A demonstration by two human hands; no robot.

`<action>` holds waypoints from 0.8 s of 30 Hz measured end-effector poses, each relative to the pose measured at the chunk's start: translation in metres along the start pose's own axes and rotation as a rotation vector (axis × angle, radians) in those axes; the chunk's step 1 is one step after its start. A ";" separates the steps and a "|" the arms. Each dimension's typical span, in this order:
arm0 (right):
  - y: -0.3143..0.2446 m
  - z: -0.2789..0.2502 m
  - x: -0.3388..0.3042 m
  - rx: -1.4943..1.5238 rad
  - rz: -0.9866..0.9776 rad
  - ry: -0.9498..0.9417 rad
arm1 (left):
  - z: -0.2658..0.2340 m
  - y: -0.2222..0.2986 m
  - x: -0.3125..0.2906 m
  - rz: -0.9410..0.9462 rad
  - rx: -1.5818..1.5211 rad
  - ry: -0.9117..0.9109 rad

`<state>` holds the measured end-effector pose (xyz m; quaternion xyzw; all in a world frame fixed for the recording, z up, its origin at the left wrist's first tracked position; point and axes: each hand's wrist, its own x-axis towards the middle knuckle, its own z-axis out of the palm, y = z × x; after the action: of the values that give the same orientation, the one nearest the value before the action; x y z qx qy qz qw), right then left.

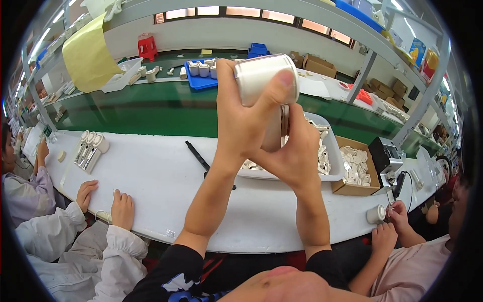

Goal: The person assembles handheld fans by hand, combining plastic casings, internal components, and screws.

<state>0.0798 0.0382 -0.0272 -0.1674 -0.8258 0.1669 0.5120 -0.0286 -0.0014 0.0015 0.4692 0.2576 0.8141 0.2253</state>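
Observation:
A white appliance with a wide cylindrical head (265,75) and a narrower handle (272,132) is raised above the table, in front of me. Around its head wraps my left hand (247,113), the thumb pressed along the side near the round end face. Lower down, my right hand (297,153) closes on the handle, and its fingers hide part of it. Below and behind my hands stands a white plastic bin (329,156) with many small white parts. To the left of my forearms, a slim black tool (197,155) lies on the white tabletop (151,176).
Right of the bin is a cardboard box (375,176) of white parts, then a black-and-silver machine (386,156). Similar white appliances (91,151) lie at left. Co-workers' hands (122,209) rest at left; others (385,234) work at right. Behind runs a green belt (171,110).

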 end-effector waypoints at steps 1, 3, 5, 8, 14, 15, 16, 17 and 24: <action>-0.001 -0.001 -0.001 -0.028 -0.081 0.016 | 0.000 0.001 -0.001 -0.005 -0.034 -0.020; -0.001 -0.002 -0.002 -0.048 -0.159 0.034 | 0.003 0.000 -0.002 0.018 -0.003 -0.007; -0.001 -0.001 -0.002 -0.028 -0.166 0.039 | 0.007 -0.001 -0.004 0.069 0.043 0.016; 0.004 0.000 -0.002 -0.022 -0.173 0.047 | -0.002 -0.006 0.000 0.100 0.071 0.021; -0.005 -0.018 -0.002 0.767 0.231 -0.361 | -0.030 -0.021 0.016 0.067 -0.269 -0.059; -0.006 -0.018 0.001 0.776 0.219 -0.372 | -0.041 -0.025 0.021 0.109 -0.321 -0.146; -0.005 -0.023 0.002 0.799 0.280 -0.346 | -0.043 -0.030 0.026 0.135 -0.392 -0.248; -0.005 -0.028 0.002 0.823 0.339 -0.318 | -0.045 -0.032 0.028 0.161 -0.463 -0.351; -0.001 -0.023 0.003 0.314 -0.072 0.051 | -0.040 0.006 0.020 0.239 -0.046 -0.289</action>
<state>0.0998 0.0410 -0.0148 -0.0600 -0.7818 0.2713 0.5581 -0.0738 -0.0020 0.0006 0.6033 0.1462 0.7648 0.1725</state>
